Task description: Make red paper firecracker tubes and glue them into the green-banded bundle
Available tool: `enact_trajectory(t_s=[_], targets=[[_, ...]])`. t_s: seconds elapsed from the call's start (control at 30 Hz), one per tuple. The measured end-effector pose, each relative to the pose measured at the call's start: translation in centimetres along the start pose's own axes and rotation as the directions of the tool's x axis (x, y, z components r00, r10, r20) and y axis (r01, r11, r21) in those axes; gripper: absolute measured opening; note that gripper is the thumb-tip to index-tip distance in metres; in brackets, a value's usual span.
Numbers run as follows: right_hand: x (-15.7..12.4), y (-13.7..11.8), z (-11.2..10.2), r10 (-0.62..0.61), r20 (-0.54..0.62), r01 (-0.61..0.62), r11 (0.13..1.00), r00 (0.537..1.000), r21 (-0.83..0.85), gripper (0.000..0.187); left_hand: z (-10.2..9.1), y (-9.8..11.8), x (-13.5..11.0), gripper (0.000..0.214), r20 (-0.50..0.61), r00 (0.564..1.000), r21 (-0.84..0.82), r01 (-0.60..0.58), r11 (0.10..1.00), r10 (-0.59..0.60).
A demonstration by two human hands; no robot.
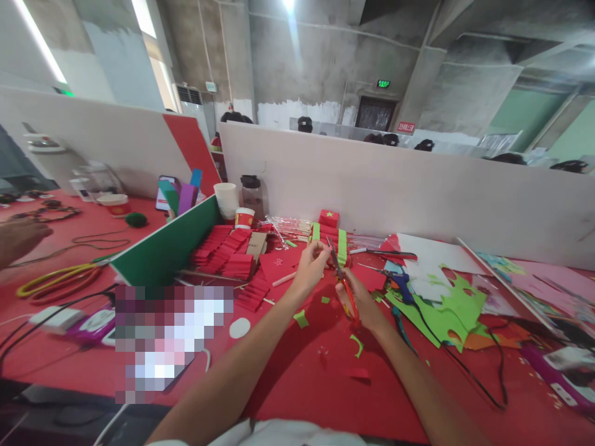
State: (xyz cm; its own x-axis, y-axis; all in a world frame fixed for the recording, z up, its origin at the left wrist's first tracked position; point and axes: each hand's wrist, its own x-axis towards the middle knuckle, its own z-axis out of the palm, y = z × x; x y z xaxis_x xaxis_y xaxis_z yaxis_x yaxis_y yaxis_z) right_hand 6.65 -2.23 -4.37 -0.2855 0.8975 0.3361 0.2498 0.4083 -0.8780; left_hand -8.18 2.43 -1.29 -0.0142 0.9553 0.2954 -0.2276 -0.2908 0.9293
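My right hand [359, 297] grips a pair of scissors [346, 286] with orange-red handles, its dark blades pointing up and away from me. Just left of the blades, my left hand [310, 265] is closed in a pinch; whatever is between its fingertips is too small to make out. On the red tabletop below the hands lie light green scraps [302, 319] and a curved green offcut [357, 345]. Behind the hands stands a row of red folded pieces with light green strips [343, 246]. Stacks of red folded pieces [218, 248] lie to the left.
A blue glue gun [400, 284] with a black cord and cut green sheets [446, 310] lie on the right. Paper cups [226, 199] and a dark-lidded bottle [251, 195] stand by the white partition [372, 192]. Beyond a green divider [162, 248], another person's hand [21, 238] shows.
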Motion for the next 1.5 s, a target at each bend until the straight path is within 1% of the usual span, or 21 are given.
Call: enact_trajectory(t_s=[0.07,0.17,0.4,0.53,0.8,1.1,1.5], targets=[[-0.08,-0.03,0.01,0.035,0.007,-0.035,0.999,0.999,0.033,0.034,0.00,0.03,-0.04,0.018,0.011,1.000,0.003,-0.005,1.000,0.005],[-0.10,-0.04,0.04,0.055,0.028,-0.057,0.996,0.998,0.067,0.037,-0.03,0.03,-0.07,0.016,0.026,1.000,0.011,-0.011,1.000,0.011],[-0.02,-0.02,0.08,0.042,0.020,-0.044,0.997,0.999,0.059,0.035,-0.01,0.02,-0.07,0.014,0.026,0.999,0.012,-0.020,1.000,0.020],[-0.04,0.15,0.00,0.043,0.042,-0.045,0.998,0.998,0.036,0.034,0.04,0.03,-0.12,0.015,0.025,0.999,0.002,-0.026,1.000,0.026],[0.07,0.33,0.07,0.036,0.028,-0.038,0.998,0.999,0.041,0.039,0.12,-0.04,-0.13,0.014,0.029,0.999,-0.013,-0.040,0.999,0.041],[0.22,-0.16,-0.06,0.016,0.032,-0.017,0.999,0.999,0.035,0.044,0.16,0.36,-0.25,0.015,0.033,0.999,-0.010,-0.015,1.000,0.015],[0.21,0.35,-0.05,0.022,0.032,-0.024,0.998,0.999,0.053,0.039,0.01,0.38,-0.17,0.016,0.031,1.000,-0.004,0.004,1.000,-0.004]])
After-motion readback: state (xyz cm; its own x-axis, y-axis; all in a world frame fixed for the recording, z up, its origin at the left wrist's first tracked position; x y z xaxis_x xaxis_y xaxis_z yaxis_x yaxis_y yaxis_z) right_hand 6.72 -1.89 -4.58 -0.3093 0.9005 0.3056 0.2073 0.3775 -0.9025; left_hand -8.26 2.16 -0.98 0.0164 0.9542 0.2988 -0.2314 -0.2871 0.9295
